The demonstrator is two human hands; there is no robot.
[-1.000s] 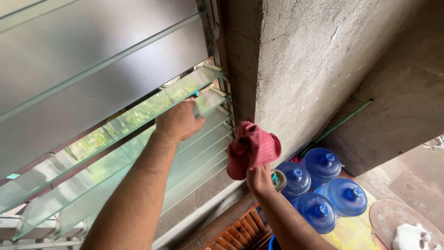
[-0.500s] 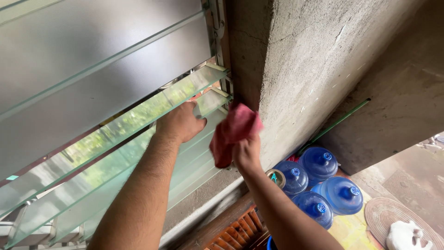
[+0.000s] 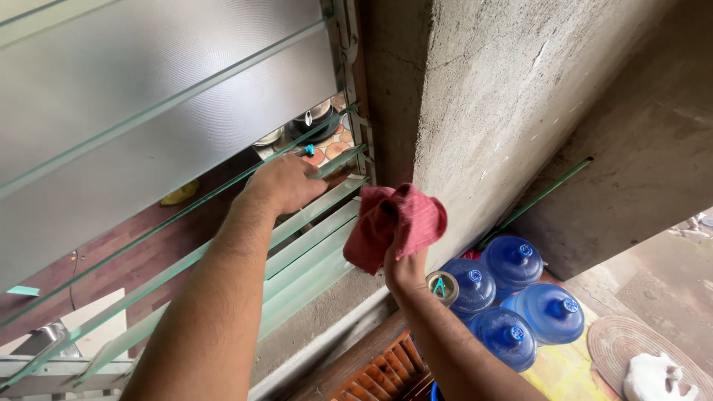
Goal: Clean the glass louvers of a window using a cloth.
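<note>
Rough concrete wall [image 3: 520,82], blue water jugs [image 3: 520,297] on floor, daylight.

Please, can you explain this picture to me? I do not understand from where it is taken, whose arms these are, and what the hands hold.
The camera sits on a person's head and looks down, so both arms are that person's own. The left hand rests on a glass slat of a louvre window, whose lower slats are tilted open. The right hand grips a crumpled red cloth, held up near the rough concrete wall. Below, on the ground, stand several blue water jugs. A round mat lies at the lower right, with something white and furry beside it, perhaps an animal.
</note>
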